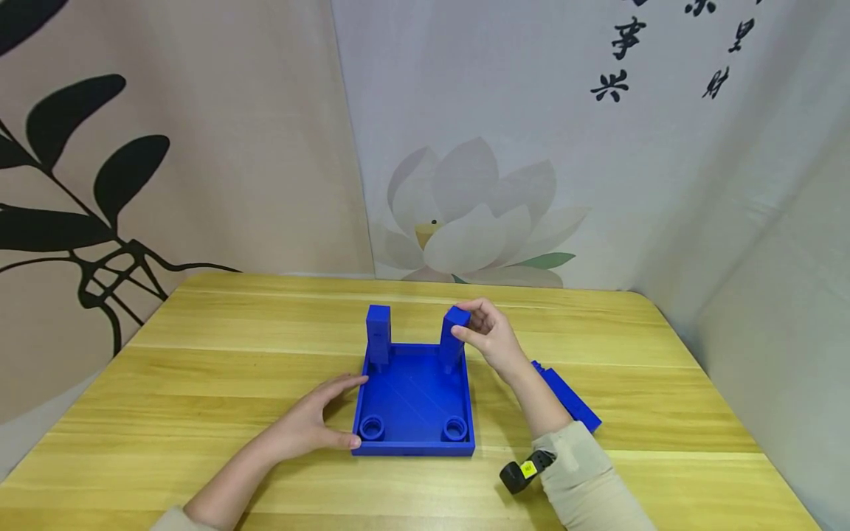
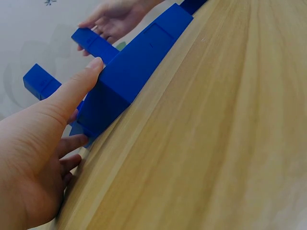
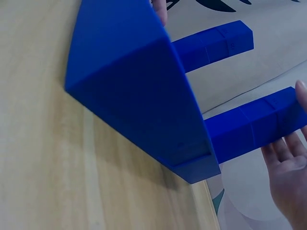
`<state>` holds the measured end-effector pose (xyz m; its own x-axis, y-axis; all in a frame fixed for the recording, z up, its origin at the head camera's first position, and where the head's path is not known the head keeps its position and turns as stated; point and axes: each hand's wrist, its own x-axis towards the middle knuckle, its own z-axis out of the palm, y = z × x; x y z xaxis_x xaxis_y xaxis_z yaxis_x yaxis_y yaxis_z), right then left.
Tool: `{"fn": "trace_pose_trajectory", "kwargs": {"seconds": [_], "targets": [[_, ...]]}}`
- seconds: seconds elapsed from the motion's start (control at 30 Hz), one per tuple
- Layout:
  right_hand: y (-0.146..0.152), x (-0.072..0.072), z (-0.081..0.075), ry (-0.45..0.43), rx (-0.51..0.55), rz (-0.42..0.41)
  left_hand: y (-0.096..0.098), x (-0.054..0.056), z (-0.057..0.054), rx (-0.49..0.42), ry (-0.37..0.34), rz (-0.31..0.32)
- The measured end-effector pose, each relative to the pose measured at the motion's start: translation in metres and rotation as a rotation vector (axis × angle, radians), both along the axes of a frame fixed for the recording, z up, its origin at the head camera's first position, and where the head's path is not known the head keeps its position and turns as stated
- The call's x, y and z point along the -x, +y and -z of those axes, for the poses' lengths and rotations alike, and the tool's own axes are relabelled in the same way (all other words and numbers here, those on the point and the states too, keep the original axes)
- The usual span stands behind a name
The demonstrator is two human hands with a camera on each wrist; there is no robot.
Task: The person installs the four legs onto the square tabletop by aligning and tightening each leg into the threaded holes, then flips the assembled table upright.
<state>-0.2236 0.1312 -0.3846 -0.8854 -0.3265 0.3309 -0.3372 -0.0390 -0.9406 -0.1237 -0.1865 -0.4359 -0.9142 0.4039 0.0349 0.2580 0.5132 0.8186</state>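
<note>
A shallow blue tray-like base (image 1: 415, 451) lies on the table with its raised rim upward. Two square blue posts stand at its far corners: the left post (image 1: 379, 328) has no hand on it, while the right post (image 1: 449, 343) leans slightly. My right hand (image 1: 499, 343) pinches the right post near its top, thumb in front and fingers behind. Round sockets show at the near corners, a left socket (image 1: 372, 428) and a right socket (image 1: 454, 428). Spread along the base's left side, my left hand (image 1: 299, 428) touches the wall with its fingertips and the near-left corner with its thumb.
More blue square bars (image 1: 569, 398) lie on the wooden table (image 1: 232, 354) to the right, partly behind my right forearm. A black wrist device (image 1: 527, 470) with a yellow label is at my right sleeve. Printed curtains (image 1: 265, 147) hang behind the table.
</note>
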Motion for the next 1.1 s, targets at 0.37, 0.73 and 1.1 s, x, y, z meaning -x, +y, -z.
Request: {"fn": "trace_pose_trajectory", "kwargs": {"seconds": [0.37,0.73,1.1], "targets": [[0.005,0.003,-0.005,0.077,-0.057,-0.110,0.000,0.001,0.000,-0.007,0.005,0.001],[0.010,0.003,-0.009,0.075,-0.096,-0.162,0.000,0.000,0.001,-0.009,-0.001,0.001],[0.010,0.002,-0.010,0.065,-0.134,-0.110,0.000,0.000,0.000,-0.006,-0.002,0.001]]}}
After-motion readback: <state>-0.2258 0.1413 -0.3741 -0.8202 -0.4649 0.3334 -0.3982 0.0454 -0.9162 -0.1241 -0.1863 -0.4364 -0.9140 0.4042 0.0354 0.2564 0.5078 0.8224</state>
